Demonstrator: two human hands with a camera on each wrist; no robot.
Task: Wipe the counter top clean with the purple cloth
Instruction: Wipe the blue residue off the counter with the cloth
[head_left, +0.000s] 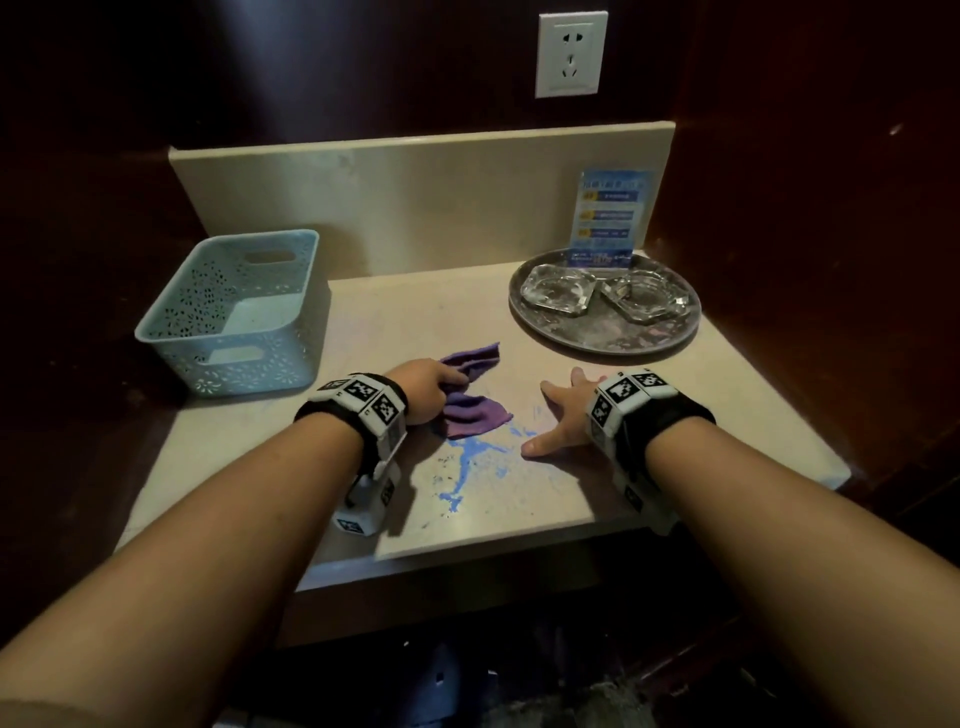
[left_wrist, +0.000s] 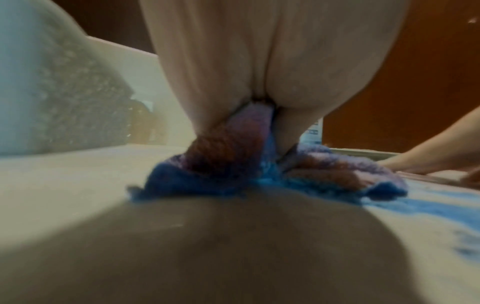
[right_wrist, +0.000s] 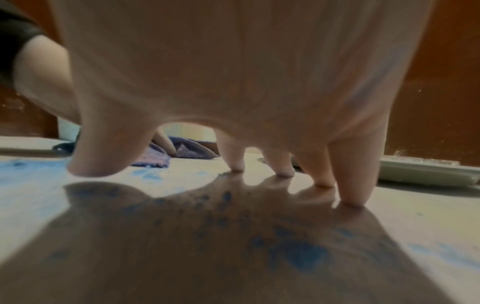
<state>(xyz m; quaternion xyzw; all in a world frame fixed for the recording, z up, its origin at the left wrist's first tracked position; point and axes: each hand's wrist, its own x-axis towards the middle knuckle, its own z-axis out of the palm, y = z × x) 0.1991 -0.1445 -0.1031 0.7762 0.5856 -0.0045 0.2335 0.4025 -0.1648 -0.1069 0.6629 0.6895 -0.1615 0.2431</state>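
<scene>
On the table (head_left: 395, 317), her left hand (head_left: 423, 389) grips the purple cloth (head_left: 475, 413) beside blue smears (head_left: 470, 452); right hand (head_left: 569, 415) rests flat, fingers spread.

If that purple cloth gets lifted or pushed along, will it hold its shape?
Probably not. The purple cloth bunches into folds where the left hand pinches it, so it looks floppy. Its edge has soaked up the blue spill, so it may drag damply and smear.
</scene>
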